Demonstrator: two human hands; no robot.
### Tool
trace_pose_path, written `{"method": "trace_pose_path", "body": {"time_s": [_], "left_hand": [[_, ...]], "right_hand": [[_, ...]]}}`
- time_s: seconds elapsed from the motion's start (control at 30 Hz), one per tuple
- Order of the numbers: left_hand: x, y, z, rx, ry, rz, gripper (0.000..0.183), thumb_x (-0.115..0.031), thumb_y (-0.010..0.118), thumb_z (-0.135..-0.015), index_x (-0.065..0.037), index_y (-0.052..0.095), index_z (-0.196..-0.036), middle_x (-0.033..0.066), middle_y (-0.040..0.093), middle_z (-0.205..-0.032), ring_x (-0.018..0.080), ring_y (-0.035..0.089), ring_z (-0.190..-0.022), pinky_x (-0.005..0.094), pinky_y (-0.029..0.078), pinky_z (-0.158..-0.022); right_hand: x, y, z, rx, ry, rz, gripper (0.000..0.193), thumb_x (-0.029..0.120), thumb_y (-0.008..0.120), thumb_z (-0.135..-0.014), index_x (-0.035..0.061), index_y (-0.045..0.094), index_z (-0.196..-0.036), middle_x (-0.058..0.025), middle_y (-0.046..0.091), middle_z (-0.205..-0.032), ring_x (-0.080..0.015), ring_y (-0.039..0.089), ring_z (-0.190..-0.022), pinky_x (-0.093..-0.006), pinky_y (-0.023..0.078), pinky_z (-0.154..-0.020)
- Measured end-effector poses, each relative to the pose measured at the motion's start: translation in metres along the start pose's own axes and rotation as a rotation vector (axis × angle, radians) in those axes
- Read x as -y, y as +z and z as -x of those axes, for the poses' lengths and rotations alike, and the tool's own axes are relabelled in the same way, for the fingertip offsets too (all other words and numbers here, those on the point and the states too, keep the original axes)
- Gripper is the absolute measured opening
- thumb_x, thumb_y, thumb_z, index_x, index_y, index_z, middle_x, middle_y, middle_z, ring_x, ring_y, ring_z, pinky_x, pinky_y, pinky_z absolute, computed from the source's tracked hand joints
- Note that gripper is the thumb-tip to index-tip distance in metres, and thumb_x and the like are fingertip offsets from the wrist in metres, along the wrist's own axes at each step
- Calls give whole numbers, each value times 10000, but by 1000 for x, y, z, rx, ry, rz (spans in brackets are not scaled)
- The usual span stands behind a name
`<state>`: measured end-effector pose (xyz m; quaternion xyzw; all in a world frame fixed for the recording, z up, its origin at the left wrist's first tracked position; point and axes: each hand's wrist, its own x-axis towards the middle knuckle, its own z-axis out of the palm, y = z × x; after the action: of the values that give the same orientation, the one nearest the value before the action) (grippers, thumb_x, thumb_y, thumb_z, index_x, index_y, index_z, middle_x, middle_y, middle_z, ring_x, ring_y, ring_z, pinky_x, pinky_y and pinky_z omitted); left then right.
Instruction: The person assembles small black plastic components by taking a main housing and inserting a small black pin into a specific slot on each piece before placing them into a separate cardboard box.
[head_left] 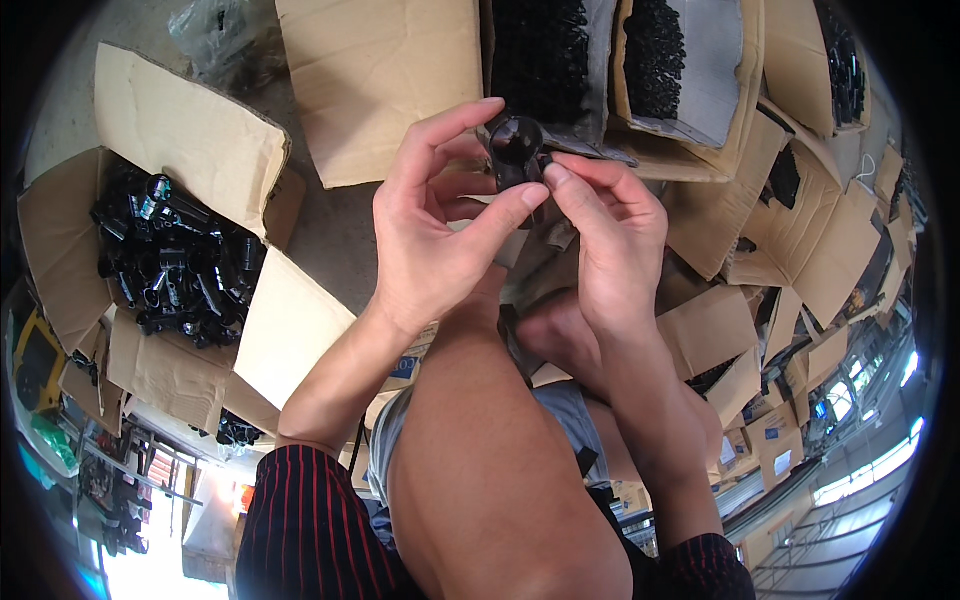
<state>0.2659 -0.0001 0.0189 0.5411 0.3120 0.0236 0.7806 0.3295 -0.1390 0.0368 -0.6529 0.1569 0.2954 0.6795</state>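
Note:
A glossy black plastic part (516,142) with a round, cup-like end is held up in front of me. My left hand (440,205) is closed round it, fingertips on its far side and thumb along its lower edge. From the other side my right hand (612,225) pinches a small dark piece (543,161) against the part's right edge. What kind of piece that is, the fingers hide. Both hands are above my bent leg, apart from the boxes.
At the left an open cardboard box (60,225) holds many similar black parts (180,260). Ahead, lined boxes contain small dark pieces (655,60). More open cartons (800,235) crowd the right side. A clear plastic bag (225,40) lies at the upper left.

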Motion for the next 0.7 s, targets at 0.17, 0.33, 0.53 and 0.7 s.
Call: {"method": "trace_pose_path", "body": {"time_s": [0.17,0.33,0.53,0.7], "left_hand": [[-1,0,0,5,-80,73,684,-19,848,-805,-100,549,-1415,61,593,-1082,95,678,-820,201,577,-690],[-8,2,1,43,-115,110,686,-26,850,-806,-89,544,-1417,56,593,-1083,88,680,-794,187,563,-661],[-10,8,7,-67,4,-123,666,-73,846,-812,-96,558,-1413,112,664,-1078,143,722,-807,236,587,-660],[-12,4,8,37,256,-646,677,-57,843,-777,-96,581,-1400,123,701,-1141,209,740,-893,308,611,-723]], "right_hand": [[-1,-3,-2,20,6,-71,152,-18,716,-923,-23,717,-1075,-85,740,-1034,-104,674,-946,-244,526,-872],[-4,-8,-5,26,77,-142,147,-1,716,-929,-18,718,-1075,-89,741,-1040,-109,675,-959,-247,523,-890],[5,-1,1,16,136,-51,196,34,738,-925,-26,707,-1109,-80,736,-1031,-108,667,-968,-250,520,-896],[11,5,8,39,200,-47,284,36,760,-908,-42,670,-1166,-79,721,-1072,-109,661,-962,-245,538,-851]]}}
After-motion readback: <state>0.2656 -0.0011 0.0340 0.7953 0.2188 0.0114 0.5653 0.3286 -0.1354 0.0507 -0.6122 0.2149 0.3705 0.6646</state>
